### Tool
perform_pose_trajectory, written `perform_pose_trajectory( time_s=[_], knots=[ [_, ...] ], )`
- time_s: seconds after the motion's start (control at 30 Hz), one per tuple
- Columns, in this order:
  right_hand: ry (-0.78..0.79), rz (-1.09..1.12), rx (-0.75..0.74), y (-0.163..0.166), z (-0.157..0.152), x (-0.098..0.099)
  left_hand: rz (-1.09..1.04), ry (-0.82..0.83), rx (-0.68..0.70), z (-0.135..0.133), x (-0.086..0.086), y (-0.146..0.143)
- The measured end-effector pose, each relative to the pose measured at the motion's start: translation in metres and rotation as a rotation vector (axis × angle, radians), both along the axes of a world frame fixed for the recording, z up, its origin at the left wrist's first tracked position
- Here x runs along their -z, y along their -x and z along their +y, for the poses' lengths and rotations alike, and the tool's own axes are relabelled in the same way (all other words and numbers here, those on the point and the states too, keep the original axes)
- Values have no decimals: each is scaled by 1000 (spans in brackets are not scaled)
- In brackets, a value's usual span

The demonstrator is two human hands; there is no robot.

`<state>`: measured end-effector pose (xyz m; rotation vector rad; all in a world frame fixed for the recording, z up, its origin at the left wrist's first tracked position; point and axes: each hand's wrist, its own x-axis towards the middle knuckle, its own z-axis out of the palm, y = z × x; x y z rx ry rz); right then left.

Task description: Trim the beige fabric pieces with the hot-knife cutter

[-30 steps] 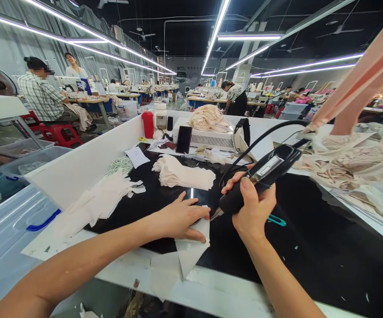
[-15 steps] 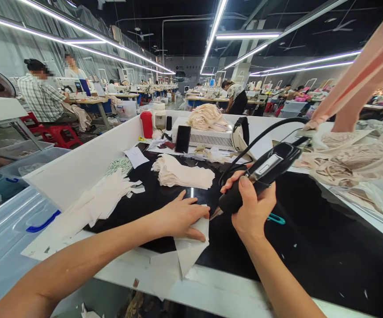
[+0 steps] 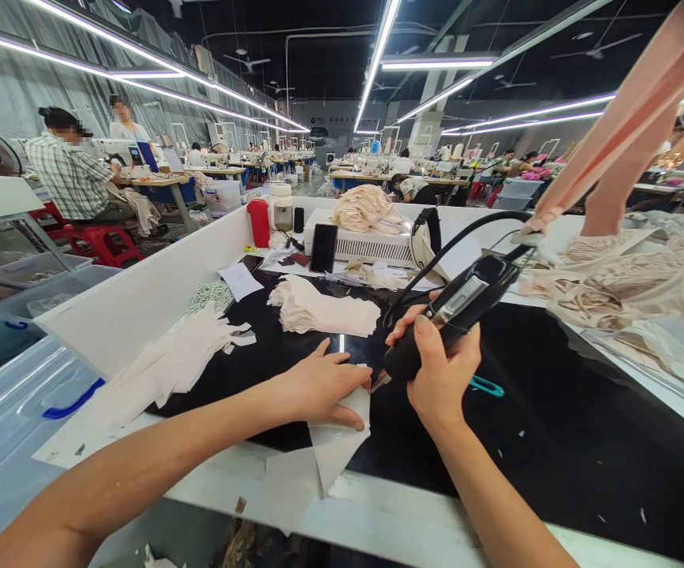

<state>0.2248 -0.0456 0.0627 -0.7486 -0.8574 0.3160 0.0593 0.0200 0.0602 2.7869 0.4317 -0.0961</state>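
The left hand (image 3: 321,388), fingers spread, presses a pale sheet (image 3: 337,451) at the tabletop's (image 3: 560,442) near edge; it looks light and limp, likely to slide unless held flat. The right hand (image 3: 443,369) wraps around a black tool (image 3: 465,300), probably rigid and heavier, best gripped by its thick body. Beyond, toward the far edge, lies a soft-looking pale stack (image 3: 327,308).

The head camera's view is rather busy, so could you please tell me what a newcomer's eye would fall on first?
Probably the black handheld tool in the right hand, its tip close to the pale piece under the left hand. Next, perhaps, the peach strips slanting down from the upper right, then the bright red container beyond the black work surface.
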Motion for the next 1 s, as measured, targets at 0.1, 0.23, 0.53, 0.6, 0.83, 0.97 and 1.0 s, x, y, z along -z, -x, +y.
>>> perform_pose_trajectory(
  time_s=[0.1, 0.23, 0.53, 0.6, 0.83, 0.97, 1.0],
  knots=[
    [-6, 6, -1, 2, -1, -1, -8, 0, 1, 0, 0, 0],
    [-14, 19, 7, 2, -6, -4, 3, 4, -10, 0, 0, 0],
    [-25, 53, -32, 7, -12, -4, 9, 35, -19, 2, -2, 2],
    [-27, 47, -33, 9, -12, -4, 11, 28, -11, 1, -5, 1],
    [-20, 6, -22, 8, -12, 0, 1, 14, -4, 2, -3, 3],
    [-16, 11, -19, 8, -12, 0, 4, 2, -11, 2, -1, 8],
    [-14, 14, -21, 9, -12, 0, 7, -2, -13, 1, -1, 9]
  ],
)
